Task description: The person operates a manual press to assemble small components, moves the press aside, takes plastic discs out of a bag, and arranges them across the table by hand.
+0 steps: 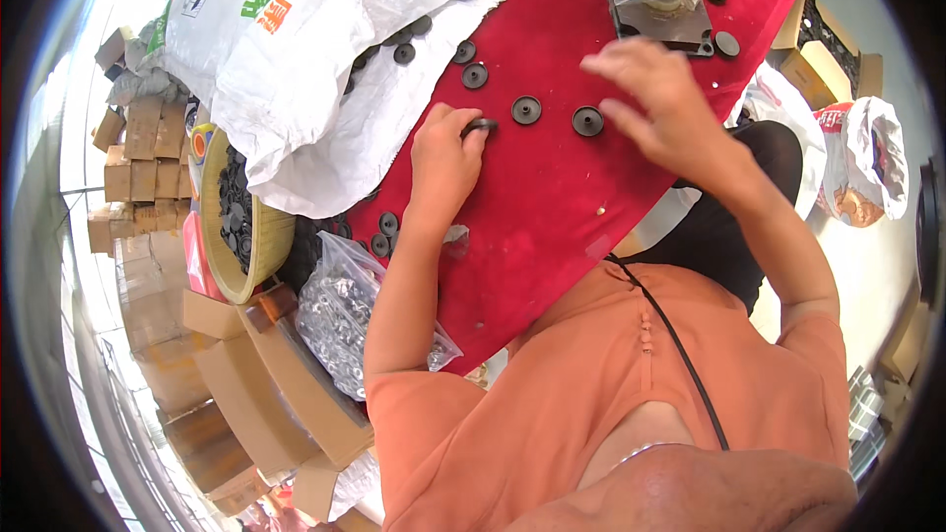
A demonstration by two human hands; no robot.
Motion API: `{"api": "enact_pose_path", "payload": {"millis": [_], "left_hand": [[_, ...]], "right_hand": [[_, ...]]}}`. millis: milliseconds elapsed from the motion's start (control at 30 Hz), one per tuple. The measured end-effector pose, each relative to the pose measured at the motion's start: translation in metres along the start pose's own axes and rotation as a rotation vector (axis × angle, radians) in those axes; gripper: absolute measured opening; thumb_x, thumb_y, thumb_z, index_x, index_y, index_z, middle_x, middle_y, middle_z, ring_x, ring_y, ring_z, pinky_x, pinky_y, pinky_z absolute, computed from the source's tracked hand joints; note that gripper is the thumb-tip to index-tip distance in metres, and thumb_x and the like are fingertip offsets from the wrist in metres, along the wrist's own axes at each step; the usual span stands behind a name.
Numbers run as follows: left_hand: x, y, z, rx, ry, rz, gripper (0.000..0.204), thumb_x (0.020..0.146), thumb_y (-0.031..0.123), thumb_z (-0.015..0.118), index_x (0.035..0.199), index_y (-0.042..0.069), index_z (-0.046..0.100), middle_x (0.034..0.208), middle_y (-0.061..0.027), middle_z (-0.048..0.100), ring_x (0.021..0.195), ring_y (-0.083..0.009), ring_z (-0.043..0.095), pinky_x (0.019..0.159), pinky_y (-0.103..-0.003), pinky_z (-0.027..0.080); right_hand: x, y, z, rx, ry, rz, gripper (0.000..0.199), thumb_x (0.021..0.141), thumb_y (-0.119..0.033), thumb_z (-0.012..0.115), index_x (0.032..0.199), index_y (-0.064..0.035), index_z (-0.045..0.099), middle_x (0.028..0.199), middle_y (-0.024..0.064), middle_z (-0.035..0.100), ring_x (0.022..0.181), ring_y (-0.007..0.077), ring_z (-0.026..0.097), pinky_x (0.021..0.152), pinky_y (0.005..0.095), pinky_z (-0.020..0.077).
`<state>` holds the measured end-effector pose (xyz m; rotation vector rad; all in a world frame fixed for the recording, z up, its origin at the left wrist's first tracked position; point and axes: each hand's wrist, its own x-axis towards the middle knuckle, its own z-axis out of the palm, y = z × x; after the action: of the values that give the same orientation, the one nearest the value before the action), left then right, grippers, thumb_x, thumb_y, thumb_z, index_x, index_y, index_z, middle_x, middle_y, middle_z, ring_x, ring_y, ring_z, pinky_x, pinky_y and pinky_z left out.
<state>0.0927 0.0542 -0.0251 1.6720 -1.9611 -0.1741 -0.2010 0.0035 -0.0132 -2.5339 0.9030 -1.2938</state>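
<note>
The left hand (448, 153) closes its thumb and fingers on a dark disc (480, 125), tipped on edge just above the red cloth (542, 202), near the left edge of the table. The right hand (668, 103) is open, fingers parted and holding nothing visible; its thumb is just beside a round black part (587, 120) lying flat, though whether they touch I cannot tell. Between the hands lies a similar wheel-shaped piece (526, 109), with a raised hub at its centre.

On the far left, a white sack (315, 89) spreads its mouth over the cloth, with more discs (404, 53) inside and before it. Its writing is large, in green and orange characters, beside a small dark-outlined pictogram. At the far right stands a metal fixture (655, 15), partly wrapped in clear film, with loose discs around it.

Near left, a clear bag (340, 310) of shiny metal pieces sits by an open carton (256, 384), and a yellow basket (279, 241) holds dark parts. At the right, a white bag (880, 138) bears red print, too distorted to make out.
</note>
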Motion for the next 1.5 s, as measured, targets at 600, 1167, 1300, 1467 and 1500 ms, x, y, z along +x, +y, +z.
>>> {"api": "enact_pose_path", "payload": {"millis": [600,1167,1300,1467,1500], "left_hand": [[-0.009,0.035,0.000,-0.137,-0.032,-0.038,0.040,0.080,0.003,0.078,0.119,-0.001,0.066,0.103,-0.0141,0.063,0.081,-0.0234,0.064,0.071,-0.035,0.052],[0.095,0.132,0.099,-0.207,-0.017,0.270,0.078,0.084,0.025,0.080,0.146,-0.007,0.044,0.148,-0.0295,0.046,0.139,-0.0429,0.043,0.115,-0.046,0.038],[0.121,0.142,0.137,-0.170,0.043,0.205,0.089,0.085,0.033,0.080,0.151,-0.009,0.037,0.155,-0.0313,0.036,0.146,-0.0457,0.033,0.120,-0.050,0.029],[0.112,0.170,0.153,-0.092,0.064,0.286,0.092,0.083,0.035,0.081,0.153,-0.004,0.036,0.157,-0.0295,0.032,0.148,-0.0468,0.028,0.121,-0.057,0.023],[0.110,0.174,0.154,-0.088,0.062,0.291,0.092,0.083,0.035,0.081,0.153,-0.004,0.036,0.157,-0.0295,0.032,0.148,-0.0468,0.028,0.121,-0.057,0.023]], "right_hand": [[-0.003,-0.010,0.058,0.070,-0.250,0.169,0.039,0.079,-0.017,0.082,0.116,-0.0111,0.072,0.115,0.0046,0.064,0.110,0.0263,0.058,0.095,0.0439,0.0413],[0.052,0.255,-0.043,0.066,-0.089,0.317,0.044,0.096,-0.038,0.065,0.135,-0.0176,0.065,0.131,0.0117,0.069,0.121,0.0308,0.065,0.102,0.0484,0.0475],[0.071,0.241,-0.020,-0.097,-0.243,0.538,0.046,0.098,-0.036,0.063,0.139,-0.0165,0.062,0.127,0.0112,0.071,0.122,0.0309,0.065,0.104,0.0442,0.0474],[0.047,0.244,-0.043,0.046,-0.204,0.480,0.034,0.100,-0.020,0.061,0.129,-0.0031,0.067,0.118,0.0142,0.074,0.110,0.0235,0.068,0.097,0.0362,0.0516],[0.043,0.245,-0.050,0.047,-0.198,0.480,0.034,0.100,-0.020,0.061,0.129,-0.0031,0.067,0.118,0.0142,0.074,0.110,0.0235,0.068,0.097,0.0362,0.0516]]}}
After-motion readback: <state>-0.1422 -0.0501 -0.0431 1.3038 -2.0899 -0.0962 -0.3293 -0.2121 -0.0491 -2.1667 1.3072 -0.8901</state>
